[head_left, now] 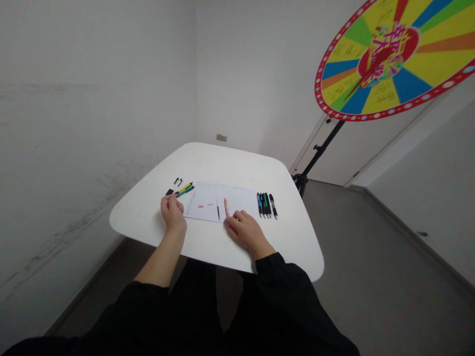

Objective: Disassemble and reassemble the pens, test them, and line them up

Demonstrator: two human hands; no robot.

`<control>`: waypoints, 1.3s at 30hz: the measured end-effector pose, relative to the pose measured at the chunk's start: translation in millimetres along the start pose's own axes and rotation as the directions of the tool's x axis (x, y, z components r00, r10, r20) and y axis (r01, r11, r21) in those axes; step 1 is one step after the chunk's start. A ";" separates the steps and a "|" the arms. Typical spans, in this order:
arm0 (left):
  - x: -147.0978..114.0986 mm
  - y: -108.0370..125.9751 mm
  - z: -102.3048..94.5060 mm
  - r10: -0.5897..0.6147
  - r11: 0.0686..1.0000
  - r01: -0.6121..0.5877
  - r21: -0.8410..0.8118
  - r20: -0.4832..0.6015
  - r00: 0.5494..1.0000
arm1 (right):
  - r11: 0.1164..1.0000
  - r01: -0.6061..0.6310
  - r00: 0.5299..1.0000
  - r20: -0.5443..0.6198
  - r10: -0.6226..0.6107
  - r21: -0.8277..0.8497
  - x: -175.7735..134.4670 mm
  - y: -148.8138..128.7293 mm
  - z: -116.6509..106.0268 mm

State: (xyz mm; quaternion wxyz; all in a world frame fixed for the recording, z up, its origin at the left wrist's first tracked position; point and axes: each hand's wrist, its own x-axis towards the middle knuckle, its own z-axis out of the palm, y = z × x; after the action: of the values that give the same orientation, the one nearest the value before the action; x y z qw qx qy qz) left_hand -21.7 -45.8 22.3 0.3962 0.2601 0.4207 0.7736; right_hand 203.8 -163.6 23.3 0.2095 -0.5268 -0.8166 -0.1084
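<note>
My right hand [245, 230] rests at the near edge of a white sheet of paper [243, 198], its fingertips closed on the lower end of a coral-coloured pen barrel [226, 205]. Just left of it lies a slim pen refill [218, 211] with a dark lower half. A small coral piece [201, 206] and a tiny dark part [210, 204] sit farther left on the paper. My left hand [172, 211] is curled on the table by the paper's left edge, close to yellow [185, 187] and green [186, 191] pens; what its fingers hold, if anything, is hidden.
Several pens [264, 205] stand in a row right of the paper. Dark and clear pen parts [175, 185] lie beyond my left hand. The white table [230, 247] has rounded corners; walls rise behind and left. A colourful prize wheel [401, 59] on a black stand [319, 153] is at right.
</note>
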 end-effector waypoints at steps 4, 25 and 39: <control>-0.6 -1.1 -0.4 0.009 1.000 -0.010 0.015 0.017 1.000 | 0.999 -0.004 1.000 -0.013 0.005 0.042 -0.1 1.0 3.6; -0.5 -0.5 -0.2 0.020 0.999 -0.020 0.028 0.014 1.000 | 0.988 -0.143 0.984 -0.099 0.148 0.053 -2.1 12.0 17.9; -2.4 -16.6 -6.6 0.201 0.917 -0.292 0.271 0.318 0.927 | 0.962 -0.102 0.906 -0.375 0.196 0.255 -3.4 20.8 15.7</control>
State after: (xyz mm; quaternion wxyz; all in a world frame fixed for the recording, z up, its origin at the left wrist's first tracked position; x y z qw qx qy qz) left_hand -18.7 -45.3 4.6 0.3043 0.4791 0.4403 0.6957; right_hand 220.2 -151.4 6.9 0.4375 -0.5272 -0.7213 -0.1016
